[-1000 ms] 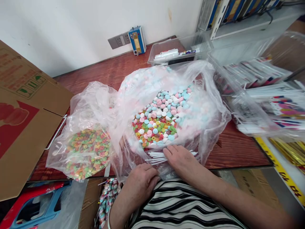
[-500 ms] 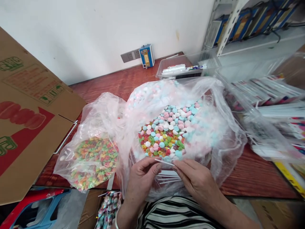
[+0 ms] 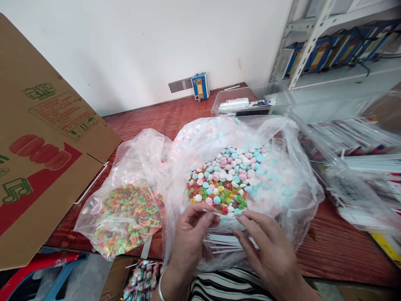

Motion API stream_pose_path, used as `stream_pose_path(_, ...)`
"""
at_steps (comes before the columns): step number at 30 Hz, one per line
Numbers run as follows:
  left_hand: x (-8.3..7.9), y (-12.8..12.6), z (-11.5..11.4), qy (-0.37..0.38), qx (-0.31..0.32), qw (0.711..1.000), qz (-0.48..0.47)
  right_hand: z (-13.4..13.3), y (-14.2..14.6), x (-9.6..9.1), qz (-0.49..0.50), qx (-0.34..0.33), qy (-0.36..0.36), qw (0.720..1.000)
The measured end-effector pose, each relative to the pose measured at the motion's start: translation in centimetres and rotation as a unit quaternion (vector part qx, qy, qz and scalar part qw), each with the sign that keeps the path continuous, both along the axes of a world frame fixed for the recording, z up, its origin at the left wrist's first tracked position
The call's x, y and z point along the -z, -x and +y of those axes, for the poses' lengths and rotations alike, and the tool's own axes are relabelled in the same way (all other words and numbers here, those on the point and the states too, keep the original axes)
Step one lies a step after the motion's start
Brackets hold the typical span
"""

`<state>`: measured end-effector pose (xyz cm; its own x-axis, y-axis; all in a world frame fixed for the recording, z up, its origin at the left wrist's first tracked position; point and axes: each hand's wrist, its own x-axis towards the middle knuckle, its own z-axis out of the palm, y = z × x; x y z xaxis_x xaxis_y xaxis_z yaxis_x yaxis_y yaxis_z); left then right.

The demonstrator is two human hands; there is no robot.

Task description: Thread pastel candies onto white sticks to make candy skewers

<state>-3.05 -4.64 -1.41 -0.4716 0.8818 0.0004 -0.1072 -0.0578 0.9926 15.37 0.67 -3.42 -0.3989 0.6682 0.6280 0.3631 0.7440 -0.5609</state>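
Compared with 0.5 s ago, the right hand [image 3: 271,242] has come away from the thin white stick [image 3: 216,213]; its fingers are parted and seem to hold nothing. The left hand [image 3: 189,236] pinches the stick between thumb and forefinger, at the near edge of the mixed candies [image 3: 232,169], above the loose sticks [image 3: 225,243] on the table [image 3: 332,251]. The step looks like readying 1 stick; the next move calls for a steady left pinch and free right fingertips.

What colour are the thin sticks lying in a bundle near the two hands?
The thin sticks are white, seen best in the head view.
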Motion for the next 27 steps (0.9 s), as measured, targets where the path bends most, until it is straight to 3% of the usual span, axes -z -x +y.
stream_pose_path(2, -0.8, 0.6, -1.0, -0.083, -0.076, 0.984, 0.138, -0.4, -0.5, -0.7, 0.048, -0.023, 0.053, 0.997)
stream_pose_path(4, -1.6, 0.8, -1.8, -0.184, -0.062, 0.916, 0.35, -0.5, -0.3, -1.2, 0.111, -0.102, 0.234, 0.96)
stream_pose_path(6, -1.9, 0.2, -1.9, -0.259, 0.059, 0.817, 0.511, -0.1, 0.6, -1.5, 0.21, -0.162, 0.455, 0.85)
stream_pose_path(8, -1.5, -0.8, -1.4, -0.294, 0.158, 0.745, 0.578, 0.6, 1.8, -1.4, 0.292, -0.158, 0.591, 0.735)
stream_pose_path(10, -0.3, -1.6, -0.6, -0.311, 0.184, 0.719, 0.594, 1.5, 2.5, -1.1, 0.338, -0.117, 0.635, 0.685)
stream_pose_path(13, 1.8, -1.4, 1.0, -0.295, 0.15, 0.739, 0.587, 3.0, 2.0, -0.5, 0.369, -0.055, 0.613, 0.696)
stream_pose_path(16, 2.8, 0.5, 3.6, -0.17, 0.054, 0.787, 0.591, 4.2, 0.6, 0.1, 0.33, -0.027, 0.577, 0.747)
stream_pose_path(20, 3.1, 3.1, 8.6, -0.024, 0.038, 0.775, 0.63, 4.9, -0.1, 0.4, 0.251, -0.031, 0.563, 0.787)
stream_pose_path(23, 3.4, 3.8, 11.1, -0.01, 0.062, 0.76, 0.647, 4.9, 0.0, 0.4, 0.223, -0.043, 0.568, 0.791)
stream_pose_path(27, 3.5, 3.8, 11.6, -0.022, 0.067, 0.768, 0.637, 4.9, 0.0, 0.5, 0.187, -0.058, 0.563, 0.803)
